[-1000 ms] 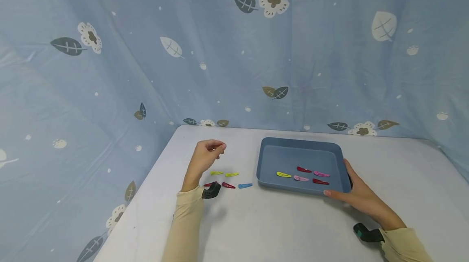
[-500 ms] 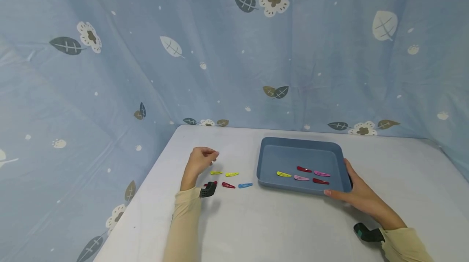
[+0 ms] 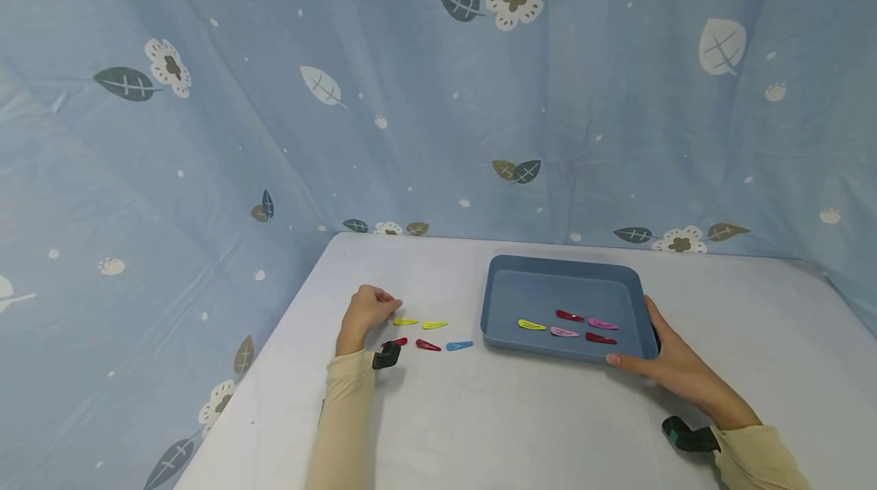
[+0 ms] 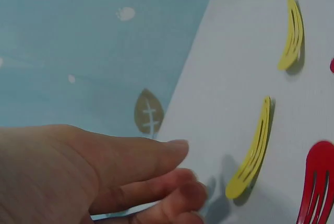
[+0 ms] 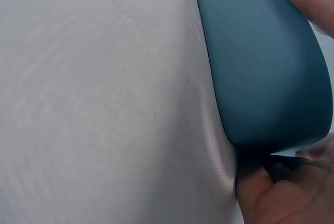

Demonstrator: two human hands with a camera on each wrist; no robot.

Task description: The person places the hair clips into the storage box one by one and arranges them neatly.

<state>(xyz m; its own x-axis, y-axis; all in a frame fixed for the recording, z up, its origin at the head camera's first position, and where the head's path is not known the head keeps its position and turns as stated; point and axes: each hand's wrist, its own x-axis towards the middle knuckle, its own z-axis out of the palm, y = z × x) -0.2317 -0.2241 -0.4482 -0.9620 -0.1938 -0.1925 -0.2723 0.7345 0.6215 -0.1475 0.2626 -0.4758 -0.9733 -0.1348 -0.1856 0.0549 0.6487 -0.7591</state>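
My left hand hovers beside the left yellow hair clip in the head view, loosely bent and holding nothing. In the left wrist view its thumb and fingers stop short of the nearer yellow clip. A second yellow hair clip lies to the right. Nearer me on the table are a red clip partly behind the wrist camera, another red clip and a blue clip. My right hand grips the near right corner of the blue-grey tray.
Inside the tray lie several hair clips: a yellow one, a light pink one, a bright pink one and two red ones, the nearer red clip at the right. A patterned blue curtain borders the white table.
My left hand has moved down and slightly left, closer to the left yellow clip. My right hand and the tray have stayed in place.
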